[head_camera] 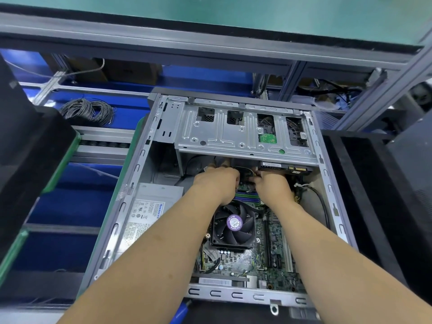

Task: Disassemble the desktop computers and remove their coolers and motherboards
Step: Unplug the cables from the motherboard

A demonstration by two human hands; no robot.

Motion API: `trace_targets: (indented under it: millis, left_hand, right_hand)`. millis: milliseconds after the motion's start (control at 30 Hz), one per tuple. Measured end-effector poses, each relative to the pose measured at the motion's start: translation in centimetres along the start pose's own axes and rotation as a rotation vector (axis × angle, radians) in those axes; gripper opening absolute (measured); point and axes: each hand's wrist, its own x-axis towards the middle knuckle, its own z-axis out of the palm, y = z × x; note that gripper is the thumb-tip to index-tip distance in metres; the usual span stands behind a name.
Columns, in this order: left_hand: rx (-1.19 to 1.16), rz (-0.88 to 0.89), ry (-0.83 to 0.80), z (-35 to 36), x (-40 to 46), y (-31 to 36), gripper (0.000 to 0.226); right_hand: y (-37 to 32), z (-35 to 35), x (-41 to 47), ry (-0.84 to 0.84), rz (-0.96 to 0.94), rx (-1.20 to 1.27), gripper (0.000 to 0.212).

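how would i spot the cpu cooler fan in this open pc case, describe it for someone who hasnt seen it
Start at the open grey computer case in the middle of the bench. On the green motherboard in its near half, between the person's forearms, sits the cooler fan. It is the only black, square-framed fan there, with a round purple label on its hub.

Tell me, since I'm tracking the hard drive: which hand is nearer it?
Right. The right hand sits just below-left of the hard drive under the drive cage; the left hand is farther left, beyond the cables.
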Motion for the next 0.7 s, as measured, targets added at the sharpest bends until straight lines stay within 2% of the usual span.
trace_targets:
  millis: [100,233,533,700]
  left_hand:
    - [0.004,0.014,0.005,0.17,0.01,-0.04,0.017]
    - [0.023,0.005,0.019,0.2,0.04,-0.11,0.021]
    - [0.027,-0.006,0.005,-0.03,0.08,-0.13,0.018]
    - [0.051,0.015,-0.002,-0.01,0.01,-0.02,0.022]
  right_hand:
    - [0.22,0.13,0.1,0.002,-0.008,0.022,0.033]
    - [-0.13,-0.26,0.22,-0.075,0.005,-0.047,0.037]
    - [0.15,0.21,0.06,0.011,-0.026,-0.006,0.035]
    - [0.2,0.39,0.34,-0.025,0.062,-0.009,0.034]
